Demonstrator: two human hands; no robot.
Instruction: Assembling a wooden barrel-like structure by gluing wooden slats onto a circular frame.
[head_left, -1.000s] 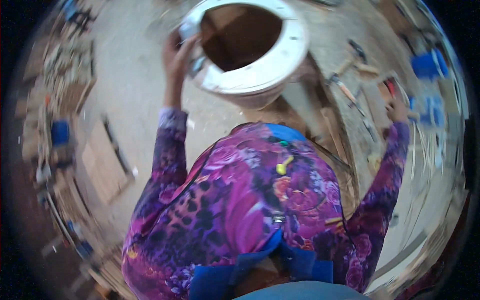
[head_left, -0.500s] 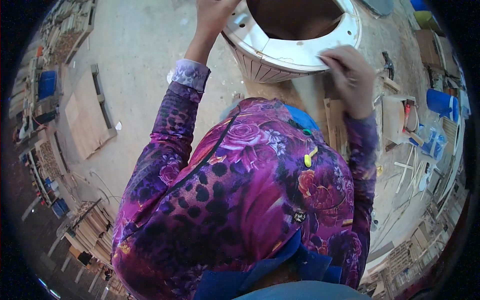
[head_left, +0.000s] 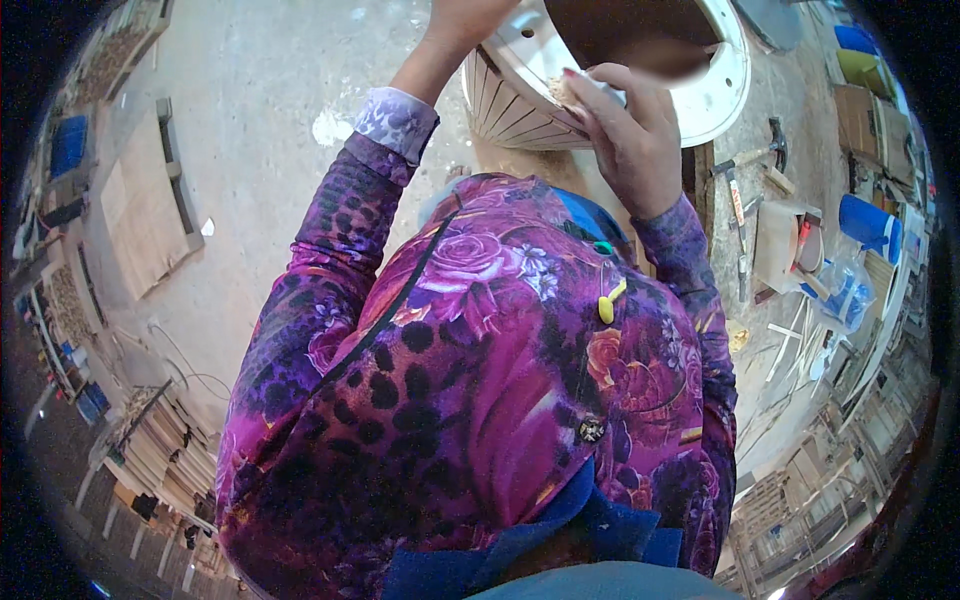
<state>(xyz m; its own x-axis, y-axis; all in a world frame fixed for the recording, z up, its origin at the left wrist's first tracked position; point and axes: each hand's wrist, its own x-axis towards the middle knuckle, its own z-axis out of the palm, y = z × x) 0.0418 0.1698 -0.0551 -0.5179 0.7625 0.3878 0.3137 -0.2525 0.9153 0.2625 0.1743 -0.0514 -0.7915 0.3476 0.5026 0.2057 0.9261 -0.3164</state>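
Head: right hand (head_left: 637, 135) shifted leftward along rim (head_left: 712, 102).

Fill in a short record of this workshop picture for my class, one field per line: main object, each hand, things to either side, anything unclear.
Main object: drum-like body with a slatted side and a white ring-shaped rim around a dark opening
Left hand: by the rim, partly cut off by the picture's upper edge
Right hand: at the near part of the rim
Right side: hammer, blue container, clear plastic bag
Left side: flat wooden board
Unclear: whether either hand grips something small
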